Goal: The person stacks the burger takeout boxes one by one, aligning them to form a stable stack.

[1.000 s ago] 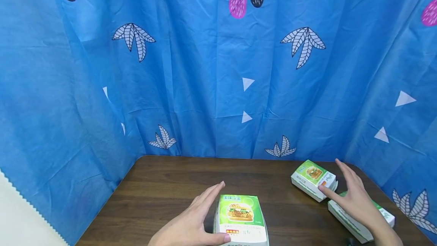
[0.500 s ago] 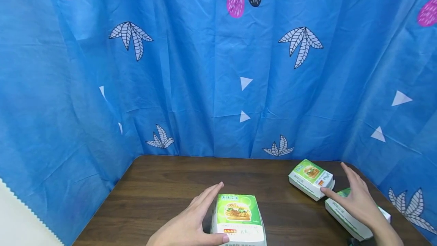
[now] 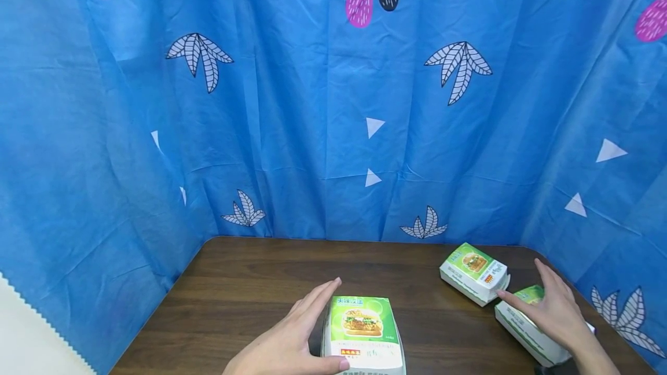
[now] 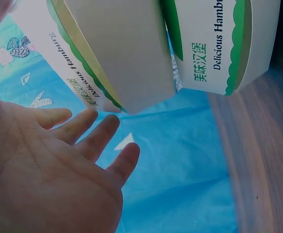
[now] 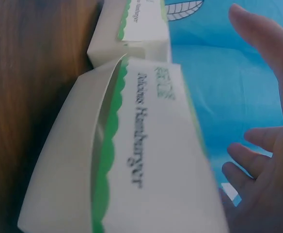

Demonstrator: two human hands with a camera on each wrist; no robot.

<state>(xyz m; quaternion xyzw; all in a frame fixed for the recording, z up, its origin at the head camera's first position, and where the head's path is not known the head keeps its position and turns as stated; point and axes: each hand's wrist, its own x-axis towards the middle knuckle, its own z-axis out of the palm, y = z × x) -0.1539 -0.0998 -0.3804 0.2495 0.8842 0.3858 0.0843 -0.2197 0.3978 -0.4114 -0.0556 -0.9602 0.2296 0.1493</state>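
Two green-and-white hamburger boxes are stacked at the front middle; the upper box and lower box both show in the left wrist view. My left hand is at the upper box's left side, fingers straight and spread, thumb tip overlapping its front corner in the head view. Over on the right, another hamburger box lies on the table, partly hidden by my right hand. That hand hovers above it, thumb and fingers spread, holding nothing. Beyond it sits a further hamburger box, angled the same way.
The dark wooden table has a rounded back edge. A blue patterned curtain hangs behind it and along both sides. A white sheet with a scalloped edge shows at the lower left.
My right hand has moved a little to the right, away from the far box. My left hand stays at the stack. The head view has shifted slightly.
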